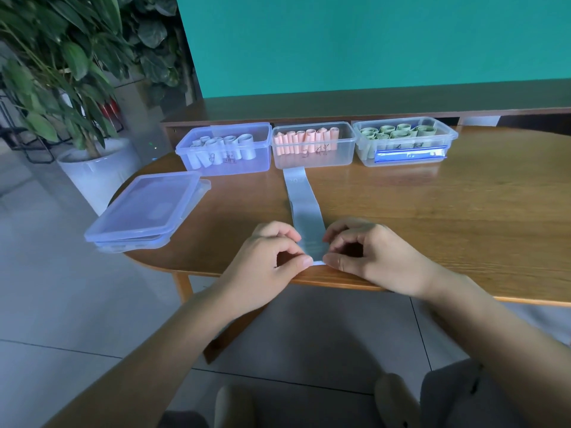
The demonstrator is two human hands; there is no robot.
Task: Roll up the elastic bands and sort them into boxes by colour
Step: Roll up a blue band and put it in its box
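Both hands were seen nearest the camera at the table's near edge, the left hand and right hand each pinching a near corner of the pale blue elastic band. Its long axis was laid straight away from the grip toward the pink box, flanked by the blue box and green box. Stacked lids were set well left; nothing was found blocking.

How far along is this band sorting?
Well along: the left box holds pale rolls, the middle box pink, the right box green. Both hands pinch the near end of a flat pale band; rolling and boxing it remain.
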